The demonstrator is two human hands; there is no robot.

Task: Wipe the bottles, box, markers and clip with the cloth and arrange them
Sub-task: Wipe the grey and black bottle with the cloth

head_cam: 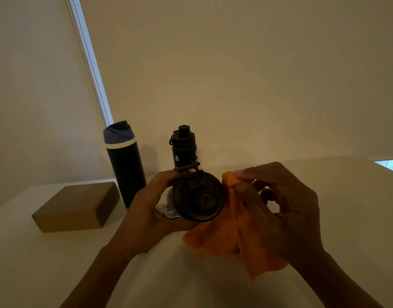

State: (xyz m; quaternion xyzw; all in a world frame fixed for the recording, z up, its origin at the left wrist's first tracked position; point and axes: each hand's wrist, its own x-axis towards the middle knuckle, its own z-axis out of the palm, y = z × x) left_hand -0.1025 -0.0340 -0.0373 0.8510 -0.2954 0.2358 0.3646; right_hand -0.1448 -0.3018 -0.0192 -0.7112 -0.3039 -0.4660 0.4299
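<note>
1. wall [235, 74]: pale, fills the upper half; a strip of blind [88, 63] runs down it at the left.
2. table [57, 263]: pale top, with the box and two standing bottles on it.
3. cloth [224, 236]: orange, hangs from the right hand toward the table, its upper part against the right side of the held bottle's lid.
4. right hand [286, 203]: thumb and fingertips pinch the cloth's top corner, just right of the held bottle.
5. left hand [146, 212]: fingers and thumb curled round the held bottle's body from the left.
6. box [75, 207]: brown cardboard, closed, flat on the table at the left, just beside the tall bottle.
7. tall bottle [126, 170]: dark, blue lid with a pale band, upright by the box's right end.
8. held bottle [197, 198]: tipped so its dark round lid faces the camera, striped label showing by the left palm; centre, between the hands.
9. back bottle [183, 147]: black, upright near the wall, behind the held bottle.
10. dark bit [146, 251]: on the table by the left wrist, too small to tell.
</note>
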